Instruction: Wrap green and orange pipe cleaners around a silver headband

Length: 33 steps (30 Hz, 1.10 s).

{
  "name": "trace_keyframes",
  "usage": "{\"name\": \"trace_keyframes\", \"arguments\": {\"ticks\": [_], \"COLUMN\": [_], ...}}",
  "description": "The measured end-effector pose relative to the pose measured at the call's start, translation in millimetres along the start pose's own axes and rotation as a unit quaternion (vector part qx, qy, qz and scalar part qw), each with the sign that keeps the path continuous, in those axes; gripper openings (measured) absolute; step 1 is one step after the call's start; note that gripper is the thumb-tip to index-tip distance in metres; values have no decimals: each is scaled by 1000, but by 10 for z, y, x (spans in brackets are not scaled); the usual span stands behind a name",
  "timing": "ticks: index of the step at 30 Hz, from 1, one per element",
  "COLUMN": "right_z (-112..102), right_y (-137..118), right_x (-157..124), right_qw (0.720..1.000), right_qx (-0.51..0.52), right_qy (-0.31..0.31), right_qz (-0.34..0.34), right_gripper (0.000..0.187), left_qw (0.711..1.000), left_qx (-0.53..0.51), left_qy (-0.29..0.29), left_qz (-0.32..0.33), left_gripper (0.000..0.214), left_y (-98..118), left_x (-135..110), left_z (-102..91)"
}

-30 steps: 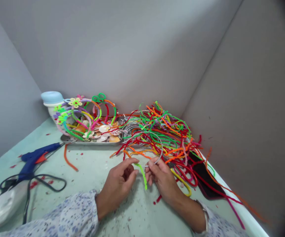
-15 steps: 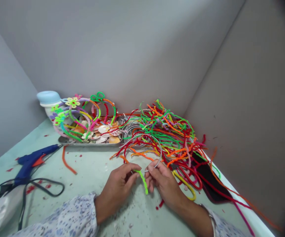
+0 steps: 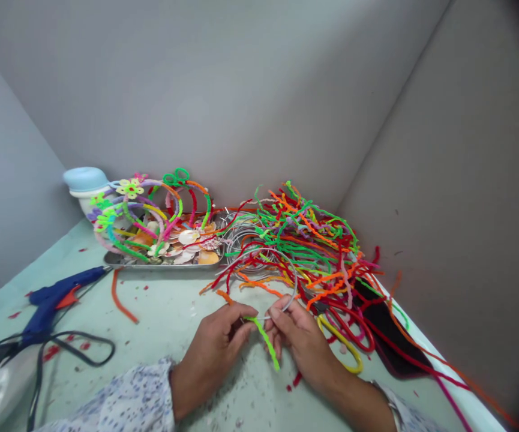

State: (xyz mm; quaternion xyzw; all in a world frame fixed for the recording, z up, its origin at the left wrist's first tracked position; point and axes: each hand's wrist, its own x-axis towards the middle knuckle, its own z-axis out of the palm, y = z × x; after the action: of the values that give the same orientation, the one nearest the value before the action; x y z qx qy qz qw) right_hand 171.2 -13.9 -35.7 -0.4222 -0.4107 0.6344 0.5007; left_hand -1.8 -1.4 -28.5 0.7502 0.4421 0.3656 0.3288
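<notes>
My left hand (image 3: 216, 348) pinches a lime-green pipe cleaner (image 3: 268, 345) between thumb and forefinger. Its free end slants down to the right over the table. Between the thumb and fingers of my right hand (image 3: 302, 339) is a curved silver wire hoop (image 3: 294, 271). One end of the wire reaches the pipe cleaner at my left fingertips; whether it is wrapped there I cannot tell. An orange pipe cleaner end (image 3: 224, 296) shows just behind my left hand.
A tangled heap of colourful pipe cleaners (image 3: 304, 231) lies behind my hands, beside coiled wire (image 3: 245, 231). Further left are a metal tray (image 3: 182, 266) of seashells, decorated hoops (image 3: 179, 201), a white bottle with blue lid (image 3: 86, 179) and a blue glue gun (image 3: 56, 297). Yellow-handled scissors (image 3: 347, 348) lie right.
The wire's end has come left to meet the green pipe cleaner at my left fingertips. The pipe cleaner's free end has swung down and to the right.
</notes>
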Motion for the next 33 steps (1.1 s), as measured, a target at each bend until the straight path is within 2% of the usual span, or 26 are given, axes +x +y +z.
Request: {"name": "trace_keyframes", "arguments": {"ticks": [7,17,27,33], "right_z": [15,17,-3,5], "right_y": [8,79,112,74], "right_x": [-17,-67,-104,-98], "right_qw": [1000,995,987,990], "right_qx": [-8,-61,-120,-111], "right_qy": [-10,-23,-39,-34], "right_qz": [-12,-71,-98,-82], "right_gripper": [38,29,25,26], "left_qw": [1000,991,970,972], "left_qx": [4,-113,-204,-197], "left_qy": [8,-4,-30,-29], "left_qz": [-15,-71,-127,-127], "left_gripper": [13,14,16,17], "left_y": [-12,10,79,53], "left_x": [-20,-42,-18,-23], "left_z": [9,32,4,13]}}
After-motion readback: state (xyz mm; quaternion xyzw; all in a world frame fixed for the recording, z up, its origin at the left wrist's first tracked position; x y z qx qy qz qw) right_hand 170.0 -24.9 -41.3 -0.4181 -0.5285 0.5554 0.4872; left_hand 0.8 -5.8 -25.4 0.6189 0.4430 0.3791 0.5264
